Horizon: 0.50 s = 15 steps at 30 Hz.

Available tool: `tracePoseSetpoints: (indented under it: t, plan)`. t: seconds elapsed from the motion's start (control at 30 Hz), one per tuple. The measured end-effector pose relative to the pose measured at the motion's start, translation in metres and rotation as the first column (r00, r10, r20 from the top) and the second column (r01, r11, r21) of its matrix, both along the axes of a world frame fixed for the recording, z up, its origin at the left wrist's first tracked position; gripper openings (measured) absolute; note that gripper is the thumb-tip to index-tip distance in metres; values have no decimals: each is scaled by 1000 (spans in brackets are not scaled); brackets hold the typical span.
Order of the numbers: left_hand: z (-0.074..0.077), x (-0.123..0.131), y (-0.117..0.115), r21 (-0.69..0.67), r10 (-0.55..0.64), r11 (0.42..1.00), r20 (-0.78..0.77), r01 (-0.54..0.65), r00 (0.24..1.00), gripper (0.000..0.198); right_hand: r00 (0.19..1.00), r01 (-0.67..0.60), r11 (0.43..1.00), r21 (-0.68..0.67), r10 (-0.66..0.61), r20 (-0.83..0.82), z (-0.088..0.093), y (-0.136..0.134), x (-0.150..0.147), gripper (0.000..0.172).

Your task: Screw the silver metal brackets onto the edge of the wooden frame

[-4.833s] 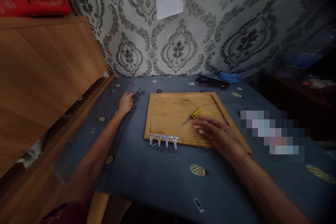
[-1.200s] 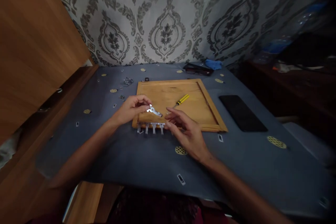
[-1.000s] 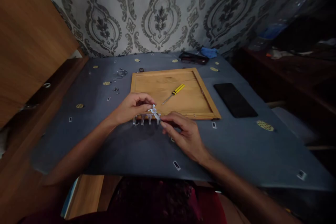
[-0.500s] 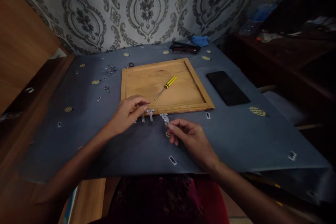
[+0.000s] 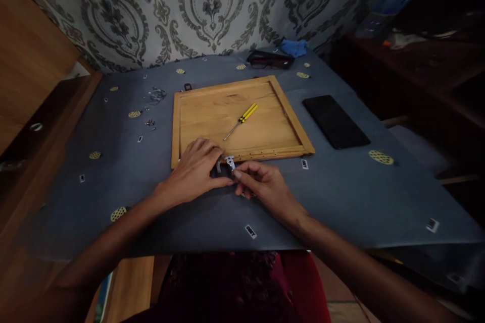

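A shallow wooden frame with a panel inside (image 5: 242,92) lies on the cloth-covered table, small holes along its near edge. My right hand (image 5: 267,184) pinches a small silver metal hook (image 5: 230,161) with a T-shaped top, held against that near edge. My left hand (image 5: 195,171) rests over the near edge left of it, thumb stretched out toward the hook and apart from the fingers. Another silver hook (image 5: 219,166) shows beside the left hand, which hides part of the edge. A screwdriver with a yellow and black handle (image 5: 248,112) lies on the panel.
Left of the frame lie small screws (image 5: 150,122) and a little heap of clear or metallic bits (image 5: 156,94). To the right is a black phone (image 5: 335,121). Glasses (image 5: 270,60) and a blue cloth (image 5: 294,48) lie at the back by the patterned wall.
My right hand has moved left with the hook, bringing it close to the neighbouring hook. My left hand has shifted right and lower, from pinched fingers to a spread thumb, covering other hooks.
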<state>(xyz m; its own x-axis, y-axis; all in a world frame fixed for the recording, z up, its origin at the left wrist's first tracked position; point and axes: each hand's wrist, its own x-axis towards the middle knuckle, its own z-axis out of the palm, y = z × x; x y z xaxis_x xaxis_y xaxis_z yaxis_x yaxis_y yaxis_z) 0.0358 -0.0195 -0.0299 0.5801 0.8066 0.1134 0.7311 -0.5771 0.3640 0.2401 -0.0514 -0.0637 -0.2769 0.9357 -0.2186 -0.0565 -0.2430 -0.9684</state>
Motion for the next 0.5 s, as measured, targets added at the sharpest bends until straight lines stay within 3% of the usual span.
tracePoseSetpoints:
  t: [0.37, 0.5]
  plan:
    - [-4, 9, 0, 48, 27, 999, -71, -24, 997, 39, 998, -49, 997, -59, 51, 32, 1, 6, 1, 34]
    - [-5, 10, 1, 70, 25, 997, -69, -20, 997, 40, 997, -67, 996, -63, 70, 45, 3, 7, 1, 40]
